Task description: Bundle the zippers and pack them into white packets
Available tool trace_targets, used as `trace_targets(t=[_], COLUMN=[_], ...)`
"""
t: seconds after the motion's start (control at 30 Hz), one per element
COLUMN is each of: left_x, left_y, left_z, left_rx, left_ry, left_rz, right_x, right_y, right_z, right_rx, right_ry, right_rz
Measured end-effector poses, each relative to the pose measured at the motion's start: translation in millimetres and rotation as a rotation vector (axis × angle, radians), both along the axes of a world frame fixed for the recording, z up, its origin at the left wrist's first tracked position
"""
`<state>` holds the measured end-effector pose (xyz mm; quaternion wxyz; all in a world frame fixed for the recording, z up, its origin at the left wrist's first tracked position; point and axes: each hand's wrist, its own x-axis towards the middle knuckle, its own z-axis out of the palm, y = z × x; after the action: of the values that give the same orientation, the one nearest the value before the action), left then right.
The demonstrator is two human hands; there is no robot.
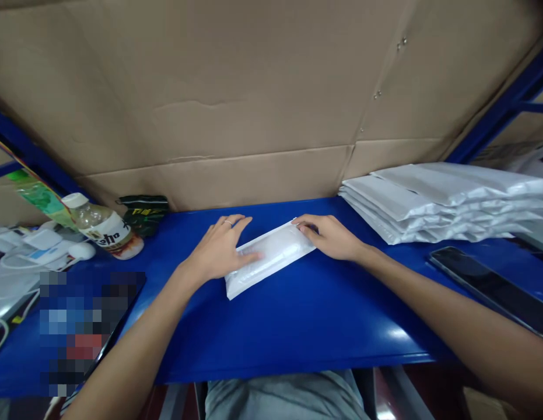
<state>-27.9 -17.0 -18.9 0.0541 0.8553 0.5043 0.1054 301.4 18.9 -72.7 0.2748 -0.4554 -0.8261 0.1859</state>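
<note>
A white padded packet (273,251) lies slantwise on the blue table (271,326), its right end farther back. My left hand (221,248) is over its left end with the fingers spread and the thumb lying across the packet's surface. At the packet's right end, my right hand (326,234) pinches the corner between thumb and fingers. Several similar white packets (428,201) are piled at the back right of the table.
On the left are a drink bottle (104,227), a dark snack bag (145,213), white chargers with cables (50,248) and a pixelated device (91,326). A phone (490,286) lies at the right. Cardboard (236,105) rises behind the table.
</note>
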Motion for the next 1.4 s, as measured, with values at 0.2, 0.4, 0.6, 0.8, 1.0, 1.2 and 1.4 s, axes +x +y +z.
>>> trace_targets(t=[0.2, 0.4, 0.6, 0.8, 1.0, 1.2, 1.4], left_x=[14, -14, -25, -18, -16, -8, -2], left_y=[-18, 5, 30, 34, 37, 33, 27], left_z=[1.8, 6.8, -18.7, -32.1, -38.3, -35.9, -33.9], left_rx=[-0.132, -0.054, 0.011, 0.042, 0.031, 0.044, 0.041], left_ry=[0.201, 0.280, 0.108, -0.048, -0.083, 0.019, 0.066], left_rz=[-0.068, -0.038, -0.210, -0.322, -0.338, -0.293, -0.254], right_x=[15, 24, 22, 18, 10, -3, -12], right_y=[13, 13, 9, 8, 6, 3, 3], right_z=[-4.4, 3.0, -2.6, -4.7, -9.1, -14.5, -15.8], right_rx=[-0.260, -0.312, -0.195, 0.027, -0.012, -0.140, -0.109], right_ry=[0.242, 0.199, 0.201, 0.078, 0.121, 0.136, 0.051], right_rz=[0.065, 0.219, 0.269, 0.298, 0.237, 0.208, 0.242])
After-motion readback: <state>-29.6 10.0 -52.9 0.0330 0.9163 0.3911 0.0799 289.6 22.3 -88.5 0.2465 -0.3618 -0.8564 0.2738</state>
